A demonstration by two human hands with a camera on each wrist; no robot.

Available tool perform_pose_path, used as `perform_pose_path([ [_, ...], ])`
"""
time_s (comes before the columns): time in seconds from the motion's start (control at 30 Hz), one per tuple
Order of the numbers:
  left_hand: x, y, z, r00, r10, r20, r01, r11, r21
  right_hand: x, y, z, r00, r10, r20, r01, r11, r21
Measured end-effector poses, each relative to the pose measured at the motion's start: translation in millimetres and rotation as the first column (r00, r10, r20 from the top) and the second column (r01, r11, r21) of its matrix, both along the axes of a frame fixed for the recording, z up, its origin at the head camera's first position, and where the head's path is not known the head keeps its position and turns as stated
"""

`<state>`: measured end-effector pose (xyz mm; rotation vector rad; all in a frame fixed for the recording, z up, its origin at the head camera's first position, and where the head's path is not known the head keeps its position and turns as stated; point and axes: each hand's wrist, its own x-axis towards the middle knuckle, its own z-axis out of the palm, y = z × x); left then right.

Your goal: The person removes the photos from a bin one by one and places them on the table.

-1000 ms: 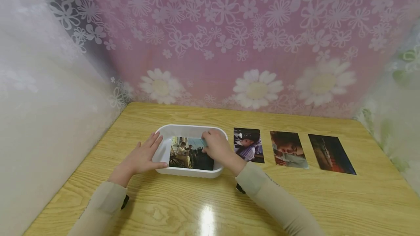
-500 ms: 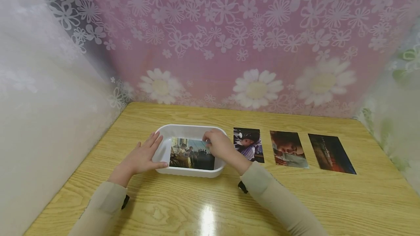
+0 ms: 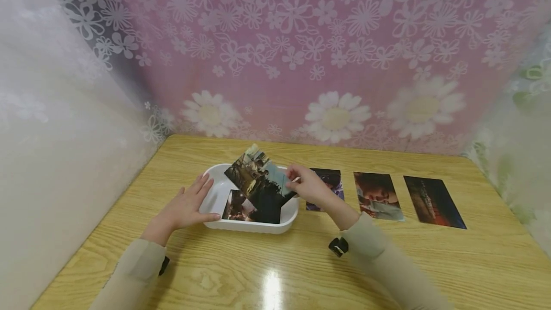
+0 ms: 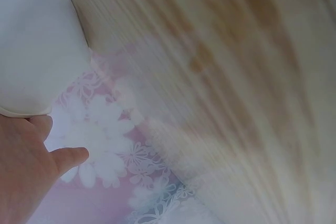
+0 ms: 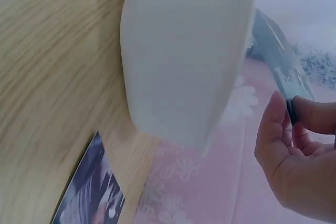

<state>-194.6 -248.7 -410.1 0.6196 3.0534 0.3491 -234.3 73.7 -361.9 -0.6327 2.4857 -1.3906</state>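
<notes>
My right hand (image 3: 312, 185) pinches the right edge of a photo (image 3: 258, 171), which hangs tilted above the white plastic basin (image 3: 241, 227). In the right wrist view, thumb and fingers close on the end of that photo (image 5: 281, 56). Another photo (image 3: 236, 207) lies in the basin, partly covered by the raised one. My left hand (image 3: 185, 207) rests on the basin's left end, its fingers straight along the rim and the thumb out at the front corner. The left wrist view shows part of this hand (image 4: 31, 166) against the basin wall (image 4: 42, 40).
Right of the basin, three photos lie in a row on the wooden table: a purplish one (image 3: 325, 204) partly behind my right hand, one with a face (image 3: 379, 197), and a dark one (image 3: 435, 202). A flowered pink curtain (image 3: 275, 85) hangs behind the table.
The right hand has lifted the top photo out of the basin and moved it up and to the right, tilting it. A photo beneath has come into view. The left hand stays put.
</notes>
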Motion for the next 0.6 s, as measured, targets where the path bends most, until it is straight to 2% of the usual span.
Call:
perform_pose_path([
  [0.23, 0.3, -1.5, 0.4, 1.0, 0.001, 0.002, -0.001, 1.0, 0.004, 19.8, 46, 4.3, 0.983, 0.004, 0.185, 0.025, 0.988, -0.155],
  [0.4, 0.1, -1.2, 0.4, 1.0, -0.003, 0.001, 0.003, 1.0, 0.006, 42.7, 81, 2.9, 0.938, 0.041, 0.344, 0.048, 0.968, -0.245],
  [0.6, -0.8, -0.9, 0.0, 1.0, -0.001, 0.012, 0.001, 1.0, 0.006, 69.0, 116, -11.5, 0.89, 0.076, 0.45, 0.05, 0.964, -0.261],
])
